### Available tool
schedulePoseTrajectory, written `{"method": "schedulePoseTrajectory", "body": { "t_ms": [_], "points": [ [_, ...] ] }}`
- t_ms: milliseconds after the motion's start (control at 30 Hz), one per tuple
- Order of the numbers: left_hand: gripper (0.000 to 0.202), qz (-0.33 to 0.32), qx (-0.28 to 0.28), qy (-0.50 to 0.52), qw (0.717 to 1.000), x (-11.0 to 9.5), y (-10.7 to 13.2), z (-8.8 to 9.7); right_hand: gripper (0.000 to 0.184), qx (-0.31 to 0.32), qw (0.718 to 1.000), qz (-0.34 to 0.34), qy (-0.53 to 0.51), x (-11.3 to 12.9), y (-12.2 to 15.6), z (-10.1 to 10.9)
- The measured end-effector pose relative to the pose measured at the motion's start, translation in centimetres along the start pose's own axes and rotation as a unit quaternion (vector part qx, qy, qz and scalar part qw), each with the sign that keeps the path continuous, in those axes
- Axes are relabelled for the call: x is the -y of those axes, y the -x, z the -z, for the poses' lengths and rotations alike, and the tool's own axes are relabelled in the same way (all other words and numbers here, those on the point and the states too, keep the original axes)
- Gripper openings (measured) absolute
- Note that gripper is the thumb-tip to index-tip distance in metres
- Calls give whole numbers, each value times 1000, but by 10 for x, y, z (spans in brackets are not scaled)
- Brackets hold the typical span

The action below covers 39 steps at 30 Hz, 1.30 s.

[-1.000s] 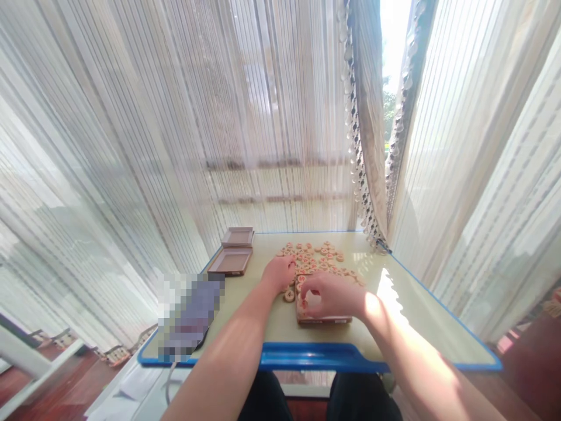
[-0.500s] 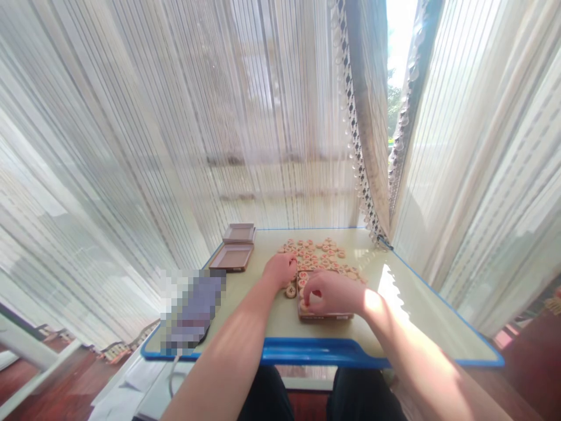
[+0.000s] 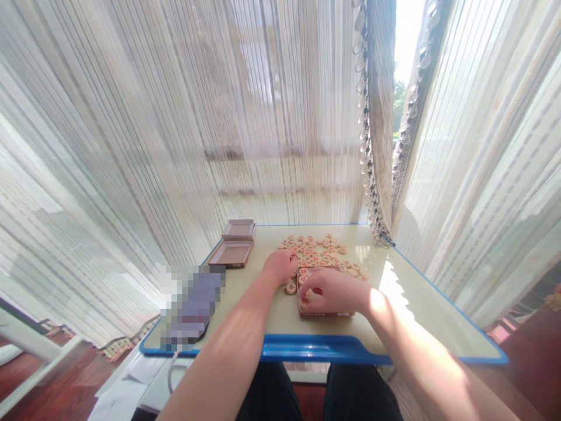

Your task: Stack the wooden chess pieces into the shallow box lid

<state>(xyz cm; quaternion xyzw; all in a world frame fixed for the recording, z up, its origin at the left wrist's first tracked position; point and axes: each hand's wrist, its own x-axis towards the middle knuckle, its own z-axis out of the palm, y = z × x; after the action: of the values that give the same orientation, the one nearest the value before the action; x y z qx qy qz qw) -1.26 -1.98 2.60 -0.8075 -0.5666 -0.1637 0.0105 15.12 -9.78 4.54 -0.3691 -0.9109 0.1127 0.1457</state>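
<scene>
Round wooden xiangqi pieces (image 3: pixel 326 254) with red and dark characters lie loosely over the middle of the table. My right hand (image 3: pixel 333 289) reaches into a shallow brown box (image 3: pixel 326 314), thumb and finger pinched on a xiangqi piece (image 3: pixel 305 299) at the near left corner. Further pieces sit along the box's left side; my hand hides much of its inside. My left hand (image 3: pixel 280 266) is closed beside the box's far left corner, among the loose pieces. Its curled fingers hide what they hold, if anything. Just below it lies a single piece (image 3: pixel 291 288).
An opened box (image 3: pixel 230 254) with its lid (image 3: pixel 239 228) lies at the table's far left. A blurred phone-like device (image 3: pixel 195 307) with a cable (image 3: pixel 170 374) is at the left edge. The table (image 3: pixel 442 333) has a blue rim; curtains (image 3: pixel 284 117) hang behind it.
My right fingertips have shifted slightly at the box's near left corner. My left hand stays in about the same place. The view has tilted a little.
</scene>
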Motion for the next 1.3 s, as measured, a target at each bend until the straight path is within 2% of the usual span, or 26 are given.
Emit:
{"method": "schedulePoseTrajectory", "body": {
  "t_ms": [300, 500, 667, 767, 1100, 1300],
  "points": [
    [33, -13, -9, 3, 1000, 1, -2, -2, 17, 6, 1000, -5, -28, -1, 0, 0],
    [32, -17, -12, 8, 1000, 1, -2, -3, 15, -10, 999, -45, -27, -11, 2, 0],
    [31, -20, -11, 2, 1000, 1, -2, -4, 19, 62, 993, -100, -16, -21, 4, 2],
    [31, -21, -9, -2, 1000, 0, -2, -4, 23, 81, 990, -110, -30, -19, 5, 3],
    [31, -4, 10, 4, 1000, -2, 0, 1, 29, 75, 994, -79, -13, -11, 5, 1],
    [32, -7, 12, -1, 1000, -1, 0, 1, 28, 64, 988, -139, 13, -19, 3, 0]
  ]
}}
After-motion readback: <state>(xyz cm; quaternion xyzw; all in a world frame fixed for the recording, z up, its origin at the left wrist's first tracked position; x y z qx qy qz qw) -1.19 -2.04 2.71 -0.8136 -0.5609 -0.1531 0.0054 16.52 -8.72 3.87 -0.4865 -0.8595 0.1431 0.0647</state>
